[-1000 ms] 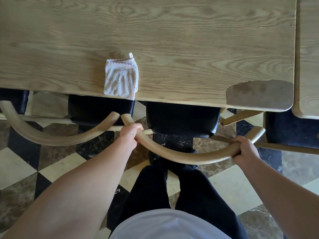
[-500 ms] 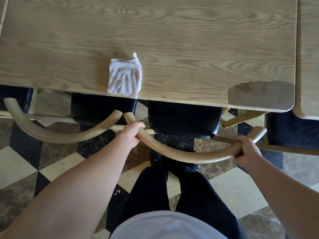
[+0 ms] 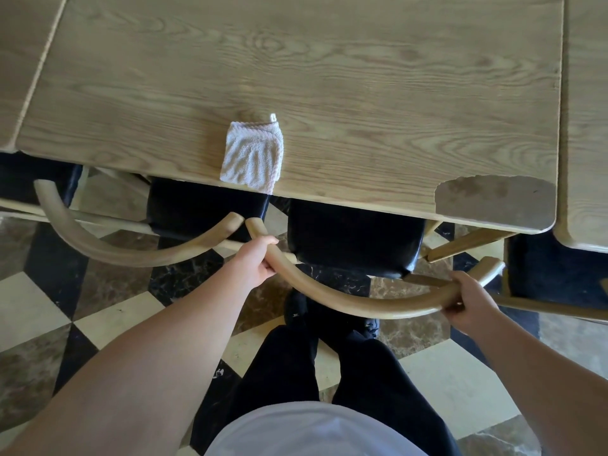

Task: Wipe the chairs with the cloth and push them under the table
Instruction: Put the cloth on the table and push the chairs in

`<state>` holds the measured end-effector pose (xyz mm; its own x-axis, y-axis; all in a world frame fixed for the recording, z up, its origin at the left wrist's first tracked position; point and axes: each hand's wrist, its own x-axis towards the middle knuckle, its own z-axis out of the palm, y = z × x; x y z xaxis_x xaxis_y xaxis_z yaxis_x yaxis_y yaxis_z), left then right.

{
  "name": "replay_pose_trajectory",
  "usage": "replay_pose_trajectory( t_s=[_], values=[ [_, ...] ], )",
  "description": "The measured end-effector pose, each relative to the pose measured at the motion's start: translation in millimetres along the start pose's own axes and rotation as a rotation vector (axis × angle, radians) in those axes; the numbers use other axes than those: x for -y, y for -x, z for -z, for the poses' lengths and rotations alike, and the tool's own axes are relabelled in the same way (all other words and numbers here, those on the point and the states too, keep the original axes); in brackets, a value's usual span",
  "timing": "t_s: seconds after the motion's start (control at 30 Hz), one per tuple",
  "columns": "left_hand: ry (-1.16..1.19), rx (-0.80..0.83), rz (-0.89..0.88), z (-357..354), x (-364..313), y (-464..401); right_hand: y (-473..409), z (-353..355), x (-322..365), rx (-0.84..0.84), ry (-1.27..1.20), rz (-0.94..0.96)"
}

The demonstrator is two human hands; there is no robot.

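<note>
at the near table edge, left hand and right hand both clasp the curved pale-wood chair back; folded white terry cloth lies on the light oak table.

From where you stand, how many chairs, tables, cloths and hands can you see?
Chairs: 4, namely the gripped chair, its left neighbour, one at far left, one at far right
Tables: 3, middle, left, right
Cloths: 1
Hands: 2, left, right
Total: 10
</note>
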<state>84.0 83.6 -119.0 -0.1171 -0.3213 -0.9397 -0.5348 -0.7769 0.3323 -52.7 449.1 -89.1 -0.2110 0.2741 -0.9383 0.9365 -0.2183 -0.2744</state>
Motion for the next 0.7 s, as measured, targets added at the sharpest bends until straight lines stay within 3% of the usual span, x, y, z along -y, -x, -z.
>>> replay_pose_trajectory(
  t_s=[0.47,0.7],
  values=[
    [-0.083,-0.026,-0.068,-6,-1,25,-5,6,-1,0.071,-0.009,0.017],
    [-0.173,0.006,-0.005,-8,-24,49,2,1,2,0.048,0.092,0.027]
  ],
)
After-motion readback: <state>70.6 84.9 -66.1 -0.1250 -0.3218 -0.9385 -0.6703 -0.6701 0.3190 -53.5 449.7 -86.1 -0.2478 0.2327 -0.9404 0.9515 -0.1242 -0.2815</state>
